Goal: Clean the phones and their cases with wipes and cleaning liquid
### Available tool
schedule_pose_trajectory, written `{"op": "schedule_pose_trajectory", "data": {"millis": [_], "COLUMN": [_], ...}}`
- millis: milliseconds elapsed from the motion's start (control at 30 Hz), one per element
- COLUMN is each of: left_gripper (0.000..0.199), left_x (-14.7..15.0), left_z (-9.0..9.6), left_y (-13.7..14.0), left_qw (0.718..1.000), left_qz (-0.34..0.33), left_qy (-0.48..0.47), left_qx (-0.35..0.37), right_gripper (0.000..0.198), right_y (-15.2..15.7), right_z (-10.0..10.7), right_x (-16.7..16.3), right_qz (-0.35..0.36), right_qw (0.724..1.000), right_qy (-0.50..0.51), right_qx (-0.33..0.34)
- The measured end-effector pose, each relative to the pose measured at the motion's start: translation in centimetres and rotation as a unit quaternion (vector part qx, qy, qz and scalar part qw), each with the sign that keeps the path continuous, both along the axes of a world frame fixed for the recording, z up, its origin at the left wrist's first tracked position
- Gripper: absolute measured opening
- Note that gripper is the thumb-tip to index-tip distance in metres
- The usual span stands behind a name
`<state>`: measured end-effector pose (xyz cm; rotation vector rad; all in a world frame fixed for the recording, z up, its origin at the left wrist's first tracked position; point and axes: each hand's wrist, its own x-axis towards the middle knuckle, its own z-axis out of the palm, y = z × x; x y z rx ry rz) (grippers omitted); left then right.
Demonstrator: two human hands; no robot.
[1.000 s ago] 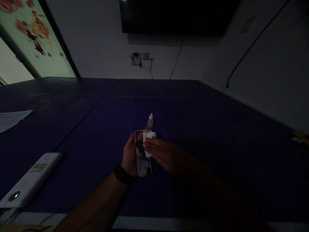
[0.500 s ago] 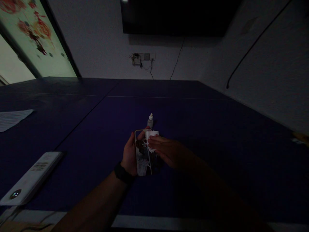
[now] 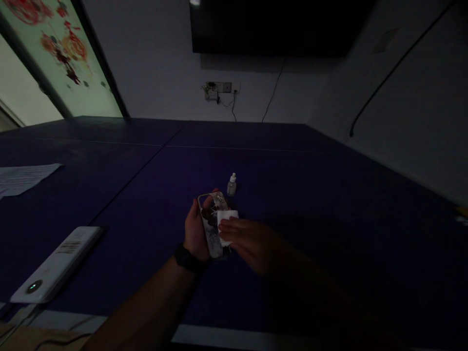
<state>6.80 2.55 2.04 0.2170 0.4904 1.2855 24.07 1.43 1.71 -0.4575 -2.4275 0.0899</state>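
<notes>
My left hand [image 3: 195, 233], with a dark band at its wrist, is wrapped round a printed phone case [image 3: 212, 239] and holds it tilted over the table. Through the large cutout at the case's upper left, fingers show. My right hand [image 3: 252, 241] presses a folded white tissue [image 3: 227, 214] flat against the right side of the case, its fingers together on top. Just beyond the case stands a small clear dropper bottle [image 3: 231, 187] with a white cap, upright and touched by neither hand.
A white power bank [image 3: 58, 263] with a lit display and a cable lies on the blue table [image 3: 153, 204] at left. Behind it are printed paper sheets [image 3: 27, 178]. Sockets [image 3: 219, 88] and a dark screen [image 3: 270, 27] are on the far wall.
My right hand has slid the tissue down along the case, baring its upper right corner. My left hand has tilted the case a little. The whole view has shifted slightly.
</notes>
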Motion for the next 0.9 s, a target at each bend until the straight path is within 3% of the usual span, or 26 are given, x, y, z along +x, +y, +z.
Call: {"op": "schedule_pose_trajectory", "data": {"millis": [133,267,433,567,667,767,900], "left_gripper": [0.061,0.060,0.057,0.056,0.055,0.055,0.056], "left_x": [-0.3,-0.2,-0.1,-0.2,-0.1,-0.1,-0.2], "left_z": [-0.1,-0.1,-0.1,-0.4,-0.4,-0.4,-0.4], "left_y": [0.0,0.0,0.1,0.1,0.1,0.0,0.1], "left_qw": [0.999,0.999,0.999,0.999,1.000,1.000,0.999], "left_qz": [-0.010,-0.025,0.017,-0.007,-0.005,0.001,-0.010], "left_qy": [0.020,0.011,-0.004,0.018,0.008,0.006,0.028], "left_qx": [-0.023,-0.026,-0.032,-0.029,-0.022,-0.029,-0.026], "right_gripper": [0.032,0.031,0.033,0.032,0.032,0.034,0.032], "right_y": [-1.6,-1.4,-0.8,-1.4,-1.3,-1.0,-1.1], "right_z": [-0.4,0.5,0.7,0.7,0.8,0.6,0.9], "right_x": [-2.1,-1.4,-0.7,-1.2,-1.0,-1.0,-0.6], "right_qz": [0.018,0.080,0.013,0.105,0.066,0.028,0.097], "right_qw": [1.000,0.996,0.998,0.993,0.995,0.998,0.991], "right_qy": [-0.006,-0.042,-0.057,-0.057,-0.067,-0.052,-0.073], "right_qx": [0.023,0.006,0.018,-0.017,-0.044,-0.026,-0.064]}}
